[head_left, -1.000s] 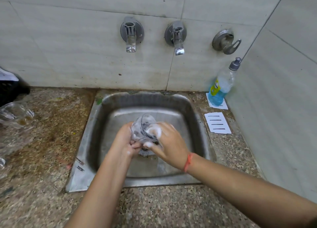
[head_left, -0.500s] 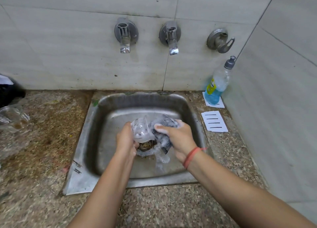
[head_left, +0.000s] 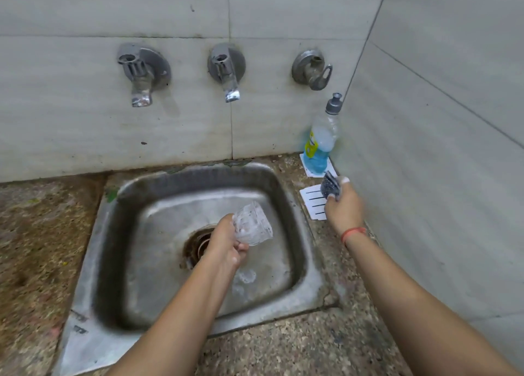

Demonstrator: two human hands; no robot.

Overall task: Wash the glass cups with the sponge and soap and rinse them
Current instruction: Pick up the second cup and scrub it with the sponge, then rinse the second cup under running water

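My left hand (head_left: 225, 248) grips a clear patterned glass cup (head_left: 252, 224), tilted on its side over the middle of the steel sink (head_left: 113, 234). Off to the right of the sink, my right hand (head_left: 344, 208) is closed around a dark sudsy sponge (head_left: 330, 187), held just above a white slotted soap tray (head_left: 312, 203). A soap bottle (head_left: 320, 143) with blue liquid and a grey cap stands in the back right corner.
Three metal taps (head_left: 226, 75) are fixed to the tiled wall above the sink; no water runs. The drain (head_left: 200, 241) sits below the cup. Speckled stone counter (head_left: 42, 234) surrounds the sink. A tiled side wall (head_left: 439, 177) closes in the right.
My right hand pulled the sponge off the cup and moved right, out of the sink, to the white tray. The left hand kept the cup over the sink.
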